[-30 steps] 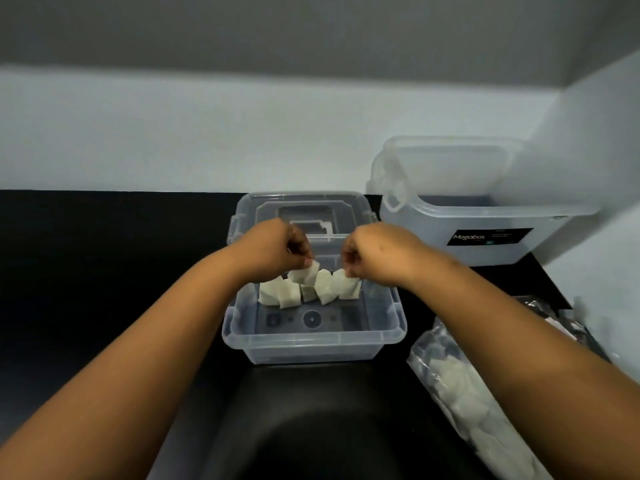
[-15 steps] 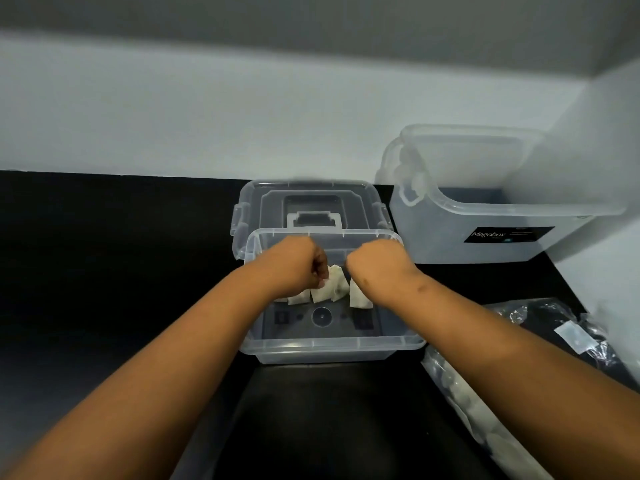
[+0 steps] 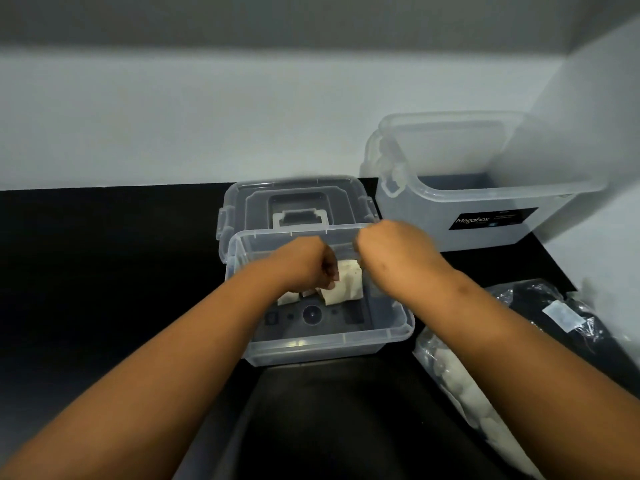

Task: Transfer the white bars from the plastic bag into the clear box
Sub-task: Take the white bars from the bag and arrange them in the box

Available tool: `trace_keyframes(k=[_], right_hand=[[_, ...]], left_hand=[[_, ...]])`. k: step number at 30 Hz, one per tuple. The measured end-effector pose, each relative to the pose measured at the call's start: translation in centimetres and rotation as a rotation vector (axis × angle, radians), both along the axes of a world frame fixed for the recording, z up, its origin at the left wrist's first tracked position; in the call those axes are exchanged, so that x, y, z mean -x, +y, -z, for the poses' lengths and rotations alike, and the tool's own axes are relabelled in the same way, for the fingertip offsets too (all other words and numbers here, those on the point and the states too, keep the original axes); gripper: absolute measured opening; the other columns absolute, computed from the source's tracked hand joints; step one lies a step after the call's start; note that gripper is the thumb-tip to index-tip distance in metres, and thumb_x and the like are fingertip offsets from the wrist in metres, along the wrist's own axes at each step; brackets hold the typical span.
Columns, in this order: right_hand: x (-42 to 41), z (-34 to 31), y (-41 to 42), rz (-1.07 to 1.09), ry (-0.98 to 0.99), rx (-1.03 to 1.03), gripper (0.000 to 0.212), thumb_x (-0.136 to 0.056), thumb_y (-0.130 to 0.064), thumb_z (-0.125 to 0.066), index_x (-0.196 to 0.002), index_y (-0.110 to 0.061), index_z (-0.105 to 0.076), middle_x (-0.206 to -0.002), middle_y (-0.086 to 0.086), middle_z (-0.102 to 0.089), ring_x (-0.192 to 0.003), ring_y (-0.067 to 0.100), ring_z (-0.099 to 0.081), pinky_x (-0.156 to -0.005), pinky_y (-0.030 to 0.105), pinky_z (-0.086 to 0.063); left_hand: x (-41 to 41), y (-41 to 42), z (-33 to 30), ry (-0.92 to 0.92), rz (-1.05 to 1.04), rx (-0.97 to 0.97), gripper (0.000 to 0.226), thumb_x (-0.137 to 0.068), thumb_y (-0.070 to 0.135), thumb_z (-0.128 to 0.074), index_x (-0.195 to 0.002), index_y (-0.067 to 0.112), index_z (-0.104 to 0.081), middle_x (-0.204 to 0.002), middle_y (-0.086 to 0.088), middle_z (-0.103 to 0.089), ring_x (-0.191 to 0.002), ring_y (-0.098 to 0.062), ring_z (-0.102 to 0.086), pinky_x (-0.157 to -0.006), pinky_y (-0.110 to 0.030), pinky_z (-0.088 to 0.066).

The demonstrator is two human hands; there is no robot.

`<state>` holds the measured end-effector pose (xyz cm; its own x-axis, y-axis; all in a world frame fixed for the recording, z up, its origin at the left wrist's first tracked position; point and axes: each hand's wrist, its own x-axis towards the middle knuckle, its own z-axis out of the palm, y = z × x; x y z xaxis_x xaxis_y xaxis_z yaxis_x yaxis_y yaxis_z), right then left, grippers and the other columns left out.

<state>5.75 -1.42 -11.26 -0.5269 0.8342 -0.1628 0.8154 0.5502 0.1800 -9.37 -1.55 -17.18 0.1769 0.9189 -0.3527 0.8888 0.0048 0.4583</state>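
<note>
White bars sit in the back half of the clear box, and I see both fists over them: my left hand is curled shut with its fingers touching a bar's left edge, my right hand is closed just beside the bar's right edge, though I cannot tell whether it grips anything. Behind the box lies its lid; a larger Megabox tub stands back right. My right forearm crosses the plastic bag of remaining bars.

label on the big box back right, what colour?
Black label with white "Megabox" lettering, clearest in the head view.
</note>
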Motion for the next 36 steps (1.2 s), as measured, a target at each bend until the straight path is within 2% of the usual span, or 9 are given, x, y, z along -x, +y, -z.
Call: trace_keyframes(k=[3,7,10,19,24,27,30,33,36], right_hand=[[-3.2,-0.6,-0.7,0.027,0.162,-0.023,0.005,-0.086,-0.015,-0.066,-0.082,-0.014,-0.068,-0.069,0.003,-0.058,-0.063,0.024,-0.056,-0.056,0.03,-0.045],[-7.5,-1.2,-2.1,0.087,0.299,0.012,0.02,-0.089,-0.042,-0.062,-0.089,-0.024,-0.071,-0.079,-0.002,-0.069,-0.074,0.019,-0.063,-0.066,0.034,-0.054],[-10.4,-1.0,-2.8,0.197,0.371,0.048,0.021,-0.087,-0.048,-0.062,-0.092,-0.03,-0.072,-0.081,-0.007,-0.072,-0.077,0.012,-0.066,-0.071,0.034,-0.056],[-19.9,-0.8,-4.1,0.47,0.612,0.095,0.008,-0.082,-0.04,-0.071,-0.078,-0.033,-0.071,-0.072,-0.018,-0.066,-0.069,-0.004,-0.057,-0.058,0.02,-0.04],[-24.1,0.8,-3.9,0.558,0.624,0.159,0.006,-0.08,-0.032,-0.076,-0.077,-0.027,-0.073,-0.076,-0.012,-0.067,-0.071,0.004,-0.057,-0.064,0.024,-0.037],[-25.0,2.3,-3.9,0.539,0.624,0.21,0.005,-0.08,-0.027,-0.077,-0.076,-0.028,-0.073,-0.073,-0.013,-0.067,-0.069,0.0,-0.059,-0.062,0.018,-0.04],[-25.2,3.9,-3.9,0.497,0.615,0.268,0.003,-0.081,-0.027,-0.076,-0.079,-0.028,-0.074,-0.074,-0.012,-0.069,-0.071,-0.002,-0.061,-0.064,0.015,-0.043],[-25.3,5.4,-3.9,0.474,0.598,0.364,0.001,-0.082,-0.025,-0.075,-0.082,-0.026,-0.075,-0.075,-0.01,-0.07,-0.069,-0.004,-0.062,-0.064,0.013,-0.044],[-25.1,6.8,-4.0,0.456,0.55,0.458,0.006,-0.083,-0.018,-0.071,-0.081,-0.023,-0.075,-0.068,-0.012,-0.066,-0.053,-0.008,-0.057,-0.06,0.013,-0.042]], left_hand=[[-0.7,0.4,0.3,0.035,0.037,-0.011,0.014,-0.082,0.021,-0.074,-0.096,0.02,-0.074,-0.095,0.004,-0.072,-0.087,-0.012,-0.064,-0.086,-0.031,-0.053],[-1.4,0.5,1.0,0.221,0.06,-0.114,0.014,-0.085,0.023,-0.069,-0.098,0.025,-0.072,-0.102,0.003,-0.07,-0.09,-0.018,-0.065,-0.083,-0.037,-0.056],[-1.7,0.3,1.1,0.289,0.077,-0.167,0.015,-0.087,0.022,-0.065,-0.101,0.024,-0.07,-0.102,0.0,-0.069,-0.089,-0.021,-0.065,-0.08,-0.038,-0.056],[-2.7,-0.4,-1.7,0.345,-0.006,-0.198,0.01,-0.088,0.02,-0.066,-0.096,0.017,-0.07,-0.094,-0.002,-0.068,-0.075,-0.018,-0.063,-0.071,-0.032,-0.053],[-7.3,-1.1,-6.4,0.253,-0.072,-0.473,0.018,-0.091,0.025,-0.058,-0.082,0.012,-0.067,-0.078,-0.007,-0.069,-0.073,-0.024,-0.066,-0.064,-0.034,-0.054],[-12.3,-2.2,-8.2,0.03,-0.01,-0.594,0.018,-0.091,0.035,-0.061,-0.088,0.018,-0.067,-0.084,0.0,-0.07,-0.074,-0.018,-0.065,-0.069,-0.033,-0.053],[-17.2,-2.8,-7.3,-0.107,0.116,-0.571,0.016,-0.089,0.035,-0.063,-0.092,0.019,-0.067,-0.091,0.002,-0.069,-0.075,-0.015,-0.064,-0.073,-0.032,-0.053],[-21.1,-2.9,-4.7,-0.098,0.289,-0.473,0.015,-0.088,0.031,-0.064,-0.1,0.022,-0.068,-0.097,0.001,-0.067,-0.086,-0.018,-0.063,-0.077,-0.036,-0.054],[-23.1,-2.9,-1.1,0.082,0.426,-0.354,0.016,-0.088,0.027,-0.061,-0.103,0.032,-0.066,-0.101,0.003,-0.066,-0.087,-0.019,-0.063,-0.075,-0.037,-0.055]])
